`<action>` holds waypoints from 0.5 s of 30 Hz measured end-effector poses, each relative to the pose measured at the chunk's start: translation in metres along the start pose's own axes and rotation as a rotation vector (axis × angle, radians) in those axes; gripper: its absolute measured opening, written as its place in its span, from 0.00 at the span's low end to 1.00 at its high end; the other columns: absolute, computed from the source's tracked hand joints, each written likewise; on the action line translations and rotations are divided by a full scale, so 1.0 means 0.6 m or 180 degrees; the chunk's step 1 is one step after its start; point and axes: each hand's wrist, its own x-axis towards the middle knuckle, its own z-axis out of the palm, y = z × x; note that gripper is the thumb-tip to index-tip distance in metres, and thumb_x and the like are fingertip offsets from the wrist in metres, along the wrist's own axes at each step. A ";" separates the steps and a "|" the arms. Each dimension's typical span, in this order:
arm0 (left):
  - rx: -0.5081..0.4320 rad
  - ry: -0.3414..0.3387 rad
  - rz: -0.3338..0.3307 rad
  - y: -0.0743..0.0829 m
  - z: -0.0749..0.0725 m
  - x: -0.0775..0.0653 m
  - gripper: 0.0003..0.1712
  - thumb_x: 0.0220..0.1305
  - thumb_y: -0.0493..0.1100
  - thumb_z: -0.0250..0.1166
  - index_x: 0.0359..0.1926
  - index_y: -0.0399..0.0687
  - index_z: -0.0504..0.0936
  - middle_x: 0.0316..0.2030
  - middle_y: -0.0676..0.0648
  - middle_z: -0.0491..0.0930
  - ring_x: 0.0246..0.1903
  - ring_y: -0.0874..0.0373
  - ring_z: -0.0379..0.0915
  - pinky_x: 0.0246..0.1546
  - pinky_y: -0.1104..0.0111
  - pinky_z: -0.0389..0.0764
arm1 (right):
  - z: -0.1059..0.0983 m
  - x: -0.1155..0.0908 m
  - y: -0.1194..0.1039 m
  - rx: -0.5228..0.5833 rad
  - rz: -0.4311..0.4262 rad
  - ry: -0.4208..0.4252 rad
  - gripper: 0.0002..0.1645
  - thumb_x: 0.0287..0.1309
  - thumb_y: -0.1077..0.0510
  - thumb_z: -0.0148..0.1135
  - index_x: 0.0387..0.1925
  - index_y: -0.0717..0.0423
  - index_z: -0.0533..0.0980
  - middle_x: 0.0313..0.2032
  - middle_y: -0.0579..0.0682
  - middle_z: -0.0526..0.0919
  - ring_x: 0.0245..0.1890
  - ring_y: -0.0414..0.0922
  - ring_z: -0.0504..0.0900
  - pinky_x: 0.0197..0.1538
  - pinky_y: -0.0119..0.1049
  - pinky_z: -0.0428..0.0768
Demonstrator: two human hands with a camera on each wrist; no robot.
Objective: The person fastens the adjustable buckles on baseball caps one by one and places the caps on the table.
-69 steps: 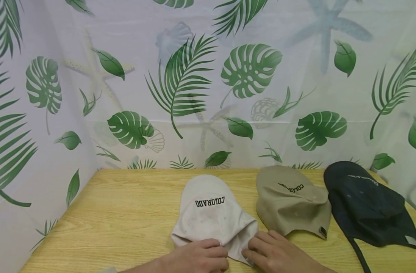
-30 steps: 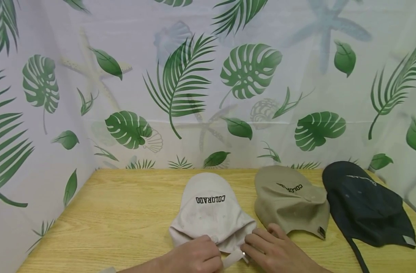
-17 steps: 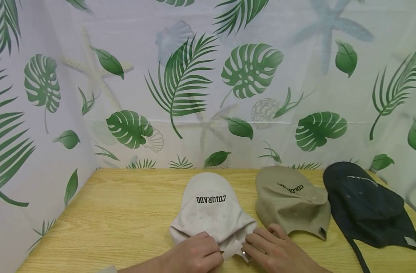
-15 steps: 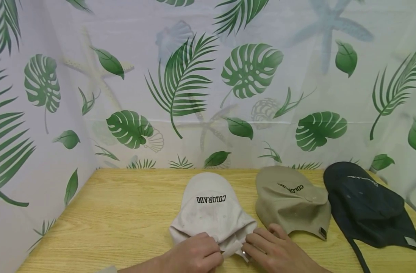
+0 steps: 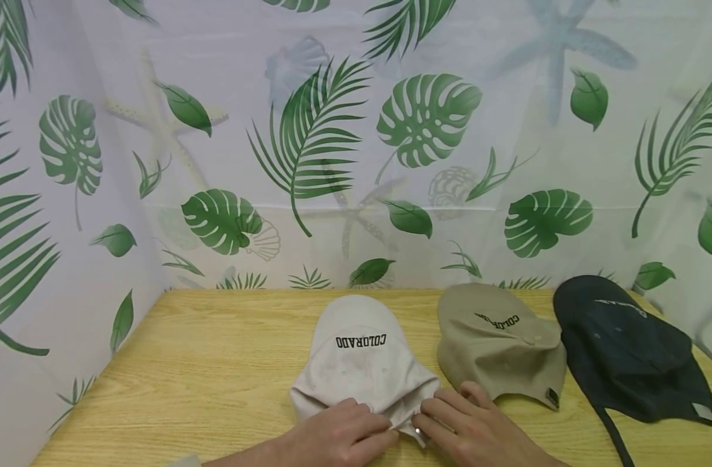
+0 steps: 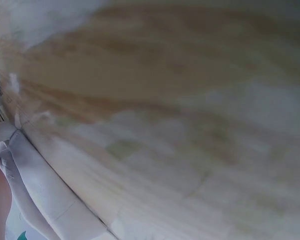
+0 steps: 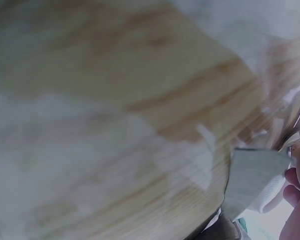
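Note:
A white baseball cap [image 5: 362,370] with dark COLORADO lettering lies on the table, its brim toward the back wall and its back opening toward me. My left hand [image 5: 335,434] pinches the cap's back strap, most of which is hidden under the fingers. Close by on the right, my right hand [image 5: 467,421] grips the opposite side of the back opening, where a small shiny metal buckle [image 5: 417,431] shows at the fingertips. In the right wrist view, a pale flap of the cap [image 7: 254,175] stands beside the fingers [image 7: 293,186]. The left wrist view shows white cap fabric [image 6: 55,195] near the hand.
To the right lie a tan cap [image 5: 502,350] with COLORADO lettering and a dark navy cap [image 5: 630,357], whose loose strap [image 5: 614,436] hangs toward the front. The wooden table [image 5: 204,363] ends at a leaf-patterned cloth wall [image 5: 332,162].
The strap came into view between the hands about a second ago. Since then my left fingers have moved right, closer to the right hand, covering it. The right hand stays almost still.

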 end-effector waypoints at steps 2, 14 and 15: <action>-0.0020 0.0028 0.0020 -0.001 -0.001 -0.001 0.12 0.62 0.44 0.58 0.45 0.47 0.80 0.38 0.55 0.76 0.31 0.69 0.68 0.33 0.83 0.66 | 0.000 0.000 0.000 0.0003 0.0003 0.0012 0.27 0.54 0.27 0.49 0.44 0.39 0.76 0.42 0.34 0.73 0.40 0.34 0.66 0.43 0.34 0.53; 0.0083 0.0370 0.0360 -0.009 -0.005 0.002 0.06 0.64 0.42 0.54 0.28 0.51 0.73 0.26 0.57 0.68 0.26 0.68 0.61 0.31 0.81 0.61 | -0.001 0.003 0.000 0.0019 0.0027 0.0034 0.26 0.54 0.28 0.50 0.43 0.39 0.76 0.41 0.34 0.73 0.40 0.34 0.66 0.43 0.34 0.52; 0.0113 0.0417 0.0354 -0.009 -0.006 0.004 0.07 0.64 0.41 0.54 0.28 0.51 0.73 0.25 0.57 0.67 0.25 0.69 0.60 0.31 0.81 0.60 | -0.001 0.003 0.000 0.0020 0.0038 0.0022 0.27 0.54 0.28 0.50 0.43 0.39 0.76 0.41 0.34 0.73 0.41 0.34 0.66 0.43 0.34 0.52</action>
